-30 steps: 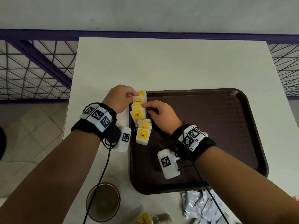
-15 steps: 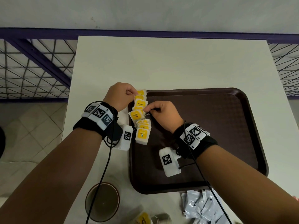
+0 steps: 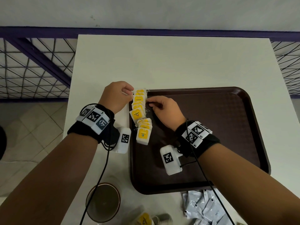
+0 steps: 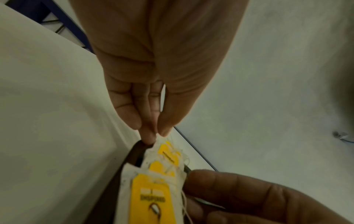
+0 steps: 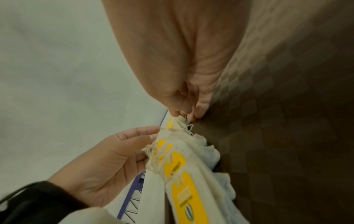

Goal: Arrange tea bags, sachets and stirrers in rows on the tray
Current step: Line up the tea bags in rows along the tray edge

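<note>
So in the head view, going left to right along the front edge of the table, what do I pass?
Brown bowl → loose tea bags → pile of silver sachets.

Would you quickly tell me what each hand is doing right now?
Left hand: pinching the tea bags.
Right hand: pinching the same tea bags.

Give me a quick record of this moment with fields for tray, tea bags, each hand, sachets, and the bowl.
tray: dark brown tray on the white table
tea bags: yellow-tagged tea bags overlapping in a row along the tray's left edge
left hand: left hand pinches the far end of the row
right hand: right hand pinches at the row's right side
sachets: silvery sachets piled off the tray, near edge
bowl: round bowl on the table, near the left forearm
</note>
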A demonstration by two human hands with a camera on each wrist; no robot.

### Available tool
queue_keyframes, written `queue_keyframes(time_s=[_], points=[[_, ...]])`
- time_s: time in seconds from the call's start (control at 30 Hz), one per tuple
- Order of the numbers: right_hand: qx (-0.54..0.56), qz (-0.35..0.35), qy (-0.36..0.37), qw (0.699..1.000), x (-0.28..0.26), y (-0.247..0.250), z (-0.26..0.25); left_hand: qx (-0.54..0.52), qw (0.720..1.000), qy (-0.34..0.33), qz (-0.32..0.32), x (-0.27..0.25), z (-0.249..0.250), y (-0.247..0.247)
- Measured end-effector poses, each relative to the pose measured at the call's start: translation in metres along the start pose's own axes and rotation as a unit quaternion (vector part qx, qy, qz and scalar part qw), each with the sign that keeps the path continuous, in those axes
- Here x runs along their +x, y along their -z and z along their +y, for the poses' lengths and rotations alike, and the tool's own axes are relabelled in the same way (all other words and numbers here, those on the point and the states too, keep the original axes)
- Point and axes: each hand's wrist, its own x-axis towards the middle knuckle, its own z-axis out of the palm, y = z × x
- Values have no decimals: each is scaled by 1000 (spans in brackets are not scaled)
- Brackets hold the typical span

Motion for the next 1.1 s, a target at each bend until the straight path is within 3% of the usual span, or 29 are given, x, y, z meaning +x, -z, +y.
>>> queue_keyframes(time_s=[0.27, 0.37, 0.53, 0.73, 1.1], points=[[22, -8, -6, 1000, 1, -3, -10, -1, 1000, 12, -4, -9, 0, 4], [41, 27, -45, 998, -3, 0, -7, 40, 997, 4, -61, -17, 0, 8], [67, -35, -78, 994, -15, -6, -8, 102, 986, 21, -132, -24, -2, 6], [59, -35, -68, 995, -25, -9, -9, 134, 979, 18, -150, -28, -1, 6], [63, -86, -80, 991, -31, -2, -7, 74, 987, 19, -140, -33, 2, 1]])
